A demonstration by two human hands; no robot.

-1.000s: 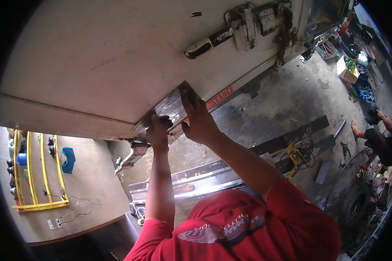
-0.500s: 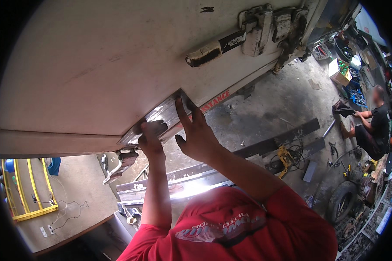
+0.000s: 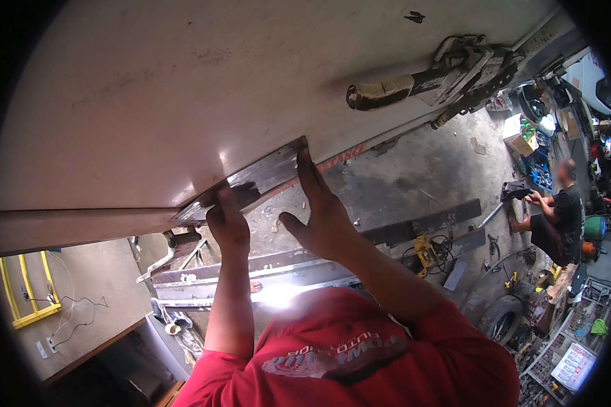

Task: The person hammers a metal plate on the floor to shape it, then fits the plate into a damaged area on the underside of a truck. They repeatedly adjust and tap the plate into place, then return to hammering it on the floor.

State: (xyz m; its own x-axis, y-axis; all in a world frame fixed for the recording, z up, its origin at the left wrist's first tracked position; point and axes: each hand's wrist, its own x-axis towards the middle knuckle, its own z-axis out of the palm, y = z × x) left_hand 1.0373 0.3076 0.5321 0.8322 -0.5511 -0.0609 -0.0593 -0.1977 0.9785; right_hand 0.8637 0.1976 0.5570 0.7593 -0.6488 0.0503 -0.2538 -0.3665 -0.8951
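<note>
Grey floor lay past a white door. Against its low edge sat the shiny plate. My right hand touched one end, grip spread, maybe to steady it; I couldn't tell if my left hand pinched it.

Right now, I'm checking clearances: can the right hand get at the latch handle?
Probably yes: the latch handle looks unblocked, with only white panel between it and the right hand, which would likely have to leave the metal plate.
</note>
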